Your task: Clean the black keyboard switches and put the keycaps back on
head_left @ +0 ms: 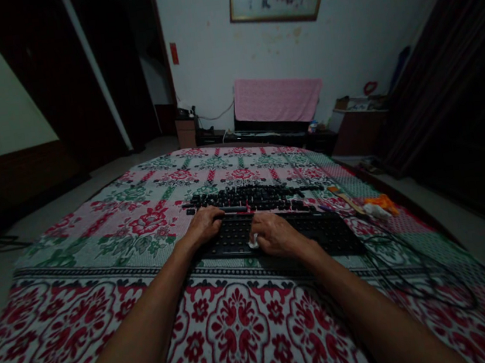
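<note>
A black computer keyboard base (pixel 328 233) with its keycaps off lies flat on the patterned cloth in front of me. My left hand (pixel 206 224) grips its left end, with the fingers bent over the far edge. Over the middle of the base is my right hand (pixel 274 233), closed on a small white tissue (pixel 253 242) that presses against the key sockets. Many loose black keycaps (pixel 253 194) are spread just beyond the base. A long grey bar (pixel 236 209) lies between them and the base, near my left fingertips.
The red, green and white floral cloth (pixel 238 329) covers the wide surface. A black cable (pixel 432 288) loops at the right. Beyond it lie an orange cloth (pixel 381 204), a white crumpled piece (pixel 374 211) and a brush-like tool (pixel 344 197). A pink cloth (pixel 277 99) hangs by the far wall.
</note>
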The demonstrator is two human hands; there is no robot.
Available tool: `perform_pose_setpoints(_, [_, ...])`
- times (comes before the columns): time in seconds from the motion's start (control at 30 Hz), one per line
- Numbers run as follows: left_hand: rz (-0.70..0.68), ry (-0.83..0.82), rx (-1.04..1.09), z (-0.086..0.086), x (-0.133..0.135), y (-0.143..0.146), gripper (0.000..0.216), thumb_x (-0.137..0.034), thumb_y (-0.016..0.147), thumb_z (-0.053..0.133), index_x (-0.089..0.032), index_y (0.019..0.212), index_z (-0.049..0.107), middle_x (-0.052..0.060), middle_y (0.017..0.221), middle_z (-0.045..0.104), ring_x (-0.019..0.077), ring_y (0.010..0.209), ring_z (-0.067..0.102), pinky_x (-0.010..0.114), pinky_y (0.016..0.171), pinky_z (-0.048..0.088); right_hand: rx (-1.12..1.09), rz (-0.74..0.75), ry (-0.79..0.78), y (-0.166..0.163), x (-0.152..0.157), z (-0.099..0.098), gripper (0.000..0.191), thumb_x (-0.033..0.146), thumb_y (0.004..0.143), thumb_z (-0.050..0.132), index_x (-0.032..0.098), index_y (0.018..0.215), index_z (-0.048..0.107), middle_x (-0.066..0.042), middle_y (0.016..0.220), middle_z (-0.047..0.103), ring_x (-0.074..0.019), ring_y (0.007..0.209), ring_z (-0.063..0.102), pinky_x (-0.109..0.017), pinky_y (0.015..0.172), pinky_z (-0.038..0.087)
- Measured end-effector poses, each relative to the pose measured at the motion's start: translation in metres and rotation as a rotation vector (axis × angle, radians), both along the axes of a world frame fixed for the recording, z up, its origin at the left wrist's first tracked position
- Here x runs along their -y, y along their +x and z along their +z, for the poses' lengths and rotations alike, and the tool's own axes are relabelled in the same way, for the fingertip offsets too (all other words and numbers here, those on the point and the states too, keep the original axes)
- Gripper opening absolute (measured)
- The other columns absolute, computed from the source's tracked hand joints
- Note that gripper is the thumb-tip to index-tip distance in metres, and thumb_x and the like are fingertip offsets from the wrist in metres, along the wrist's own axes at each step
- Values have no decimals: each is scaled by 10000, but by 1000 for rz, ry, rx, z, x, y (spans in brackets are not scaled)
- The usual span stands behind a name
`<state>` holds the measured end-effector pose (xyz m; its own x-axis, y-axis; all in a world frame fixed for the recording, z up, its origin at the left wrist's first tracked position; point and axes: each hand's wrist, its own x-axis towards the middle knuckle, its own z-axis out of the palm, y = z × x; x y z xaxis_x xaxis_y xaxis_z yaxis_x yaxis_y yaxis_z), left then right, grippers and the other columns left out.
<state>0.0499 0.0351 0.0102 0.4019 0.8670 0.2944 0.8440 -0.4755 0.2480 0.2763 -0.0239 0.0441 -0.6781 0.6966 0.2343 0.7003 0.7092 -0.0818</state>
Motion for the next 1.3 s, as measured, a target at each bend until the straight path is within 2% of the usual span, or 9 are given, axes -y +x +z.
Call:
perform_pose_setpoints(0.13, [12, 0, -3, -1, -2, 0, 366, -191, 736, 438, -167, 1050, 624, 59, 1085, 617, 209, 1005, 540, 324, 911, 406, -120, -116, 96, 11, -7, 1, 249, 72, 747, 437, 179, 864, 630, -55, 879, 519, -159, 831, 432, -266, 748, 330])
perform_pose_setpoints(0.3, [12, -3, -10, -1, -3, 0, 370, -196, 732, 437, -181, 1051, 625, 53, 1080, 622, 207, 990, 550, 321, 899, 413, -102, -39, 119, -4, -5, -11, 293, 76, 795, 433, 211, 988, 607, -63, 976, 501, -160, 872, 415, -277, 763, 321])
perform_pose_setpoints(0.5, [19, 42, 3, -7, -3, 1, 359, -194, 740, 432, -191, 1039, 630, 47, 1065, 624, 201, 973, 548, 321, 893, 412, -34, -24, 87, -15, -2, -21, 265, 90, 794, 441, 207, 939, 629, -56, 910, 492, -155, 857, 417, -272, 766, 321])
perform_pose_setpoints(0.77, [18, 70, 19, -12, -7, 0, 352, -184, 737, 437, -196, 1030, 633, 42, 1063, 623, 198, 972, 541, 317, 891, 408, 4, -119, 114, 1, -7, -11, 198, 96, 770, 452, 184, 811, 625, -51, 849, 505, -155, 814, 424, -264, 735, 335])
perform_pose_setpoints(0.87, [8, 72, 17, -11, -7, 1, 347, -174, 730, 441, -197, 1014, 640, 50, 1034, 630, 203, 958, 544, 331, 884, 406, -59, -156, 178, 1, -9, -10, 243, 102, 809, 418, 194, 933, 605, -61, 942, 509, -159, 852, 422, -267, 747, 337])
perform_pose_setpoints(1.0, [4, 70, 27, -11, -6, 1, 355, -165, 718, 448, -185, 1017, 639, 56, 1020, 633, 205, 952, 543, 332, 877, 411, -50, -128, 205, -8, -10, -14, 311, 127, 858, 371, 241, 1084, 552, -56, 1001, 500, -158, 866, 419, -266, 743, 332])
perform_pose_setpoints(1.13, [22, 74, 10, -12, -6, 2, 362, -172, 731, 432, -186, 1032, 633, 55, 1048, 627, 201, 959, 544, 331, 891, 407, 28, -125, 184, -16, -8, -19, 275, 153, 857, 391, 265, 1006, 593, -49, 966, 499, -166, 854, 419, -270, 714, 321])
perform_pose_setpoints(1.3, [17, 66, 23, -12, -6, 1, 365, -178, 740, 425, -193, 1042, 628, 46, 1065, 624, 196, 980, 542, 324, 909, 404, 73, -188, 153, -9, -6, -14, 238, 163, 834, 417, 230, 918, 629, -64, 925, 498, -172, 838, 427, -274, 708, 323])
